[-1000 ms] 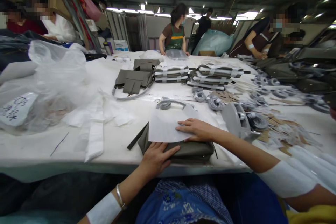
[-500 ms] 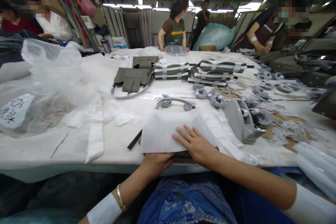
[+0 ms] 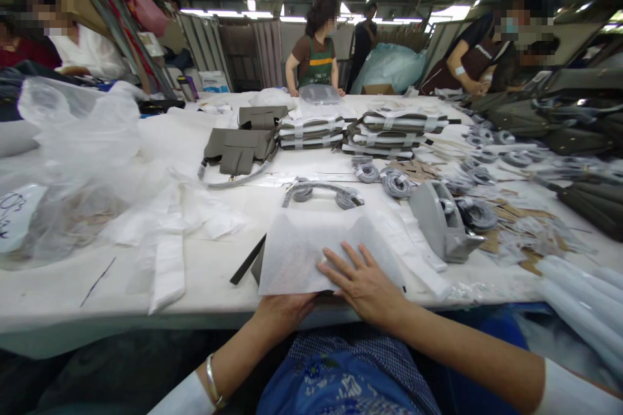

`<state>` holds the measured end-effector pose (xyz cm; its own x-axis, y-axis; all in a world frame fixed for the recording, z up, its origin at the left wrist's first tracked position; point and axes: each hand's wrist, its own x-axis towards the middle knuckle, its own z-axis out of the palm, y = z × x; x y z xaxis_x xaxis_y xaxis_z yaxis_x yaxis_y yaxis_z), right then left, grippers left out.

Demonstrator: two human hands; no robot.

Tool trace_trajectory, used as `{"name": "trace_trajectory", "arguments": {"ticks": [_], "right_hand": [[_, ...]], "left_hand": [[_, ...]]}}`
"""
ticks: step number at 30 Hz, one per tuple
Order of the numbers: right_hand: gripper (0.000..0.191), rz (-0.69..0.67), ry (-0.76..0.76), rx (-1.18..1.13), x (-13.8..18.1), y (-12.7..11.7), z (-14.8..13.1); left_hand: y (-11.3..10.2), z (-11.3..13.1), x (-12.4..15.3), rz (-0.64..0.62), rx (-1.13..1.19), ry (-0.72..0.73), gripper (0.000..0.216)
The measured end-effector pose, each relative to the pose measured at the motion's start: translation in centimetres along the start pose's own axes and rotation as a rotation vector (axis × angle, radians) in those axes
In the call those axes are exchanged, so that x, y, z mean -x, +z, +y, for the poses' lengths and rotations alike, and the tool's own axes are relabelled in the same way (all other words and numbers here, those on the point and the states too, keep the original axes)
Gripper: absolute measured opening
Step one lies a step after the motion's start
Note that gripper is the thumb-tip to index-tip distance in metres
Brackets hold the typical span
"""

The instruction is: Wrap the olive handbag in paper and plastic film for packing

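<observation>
A white foam-like sheet [image 3: 292, 253] lies before me at the table's front edge, over something dark grey that shows only at its edges. My right hand [image 3: 363, 279] rests flat on the sheet with its fingers spread. At the near edge, my left hand [image 3: 285, 311] reaches in underneath; its fingers are hidden, so their grip cannot be made out. A dark strap [image 3: 248, 259] sticks out at the left. Just beyond the sheet is a grey wrapped handle [image 3: 324, 187] with coiled ends.
Grey-brown handbags [image 3: 238, 146] and stacks of taped bags [image 3: 389, 130] stand farther back. To the right are a grey tape dispenser [image 3: 433, 220], wrapped coils [image 3: 396, 181] and paper scraps. Clear plastic bags [image 3: 73, 142] are heaped at the left. A co-worker [image 3: 316, 55] stands across the table.
The sheet's near edge and both hands sit slightly lower in view, closer to me. More of the grey material shows at the sheet's left edge. The whole view has shifted a little.
</observation>
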<state>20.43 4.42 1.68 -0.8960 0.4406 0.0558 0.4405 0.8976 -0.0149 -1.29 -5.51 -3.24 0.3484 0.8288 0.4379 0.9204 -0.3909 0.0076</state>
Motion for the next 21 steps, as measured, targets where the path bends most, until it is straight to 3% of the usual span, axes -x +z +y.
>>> {"name": "trace_trajectory", "arguments": {"ticks": [3,7,10,13,16,18,21], "right_hand": [[0.060,0.019,0.023,-0.003,0.3,0.5,-0.6],[0.061,0.015,0.027,-0.024,0.3,0.3,-0.8],[0.061,-0.003,0.002,-0.042,0.4,0.0,-0.6],[0.060,-0.009,-0.010,-0.056,0.4,0.0,-0.5],[0.059,-0.010,-0.008,-0.074,0.4,0.3,-0.4],[0.059,-0.018,-0.009,-0.096,0.4,0.3,-0.3],[0.062,-0.050,-0.004,-0.154,0.4,-0.5,0.0]], "left_hand": [[0.5,-0.3,0.1,0.038,-0.013,0.004,0.050],[0.1,0.2,0.1,-0.029,-0.015,-0.014,0.050],[-2.8,1.7,0.0,-0.136,-0.012,-0.027,0.053],[-6.9,3.3,-1.2,-0.226,0.106,-0.081,0.033],[-9.1,3.0,-3.8,-0.186,0.205,-0.112,0.025],[-8.3,1.4,-5.4,-0.132,0.208,-0.066,0.030],[-4.8,-1.8,-6.3,-0.121,0.141,0.027,0.039]]}}
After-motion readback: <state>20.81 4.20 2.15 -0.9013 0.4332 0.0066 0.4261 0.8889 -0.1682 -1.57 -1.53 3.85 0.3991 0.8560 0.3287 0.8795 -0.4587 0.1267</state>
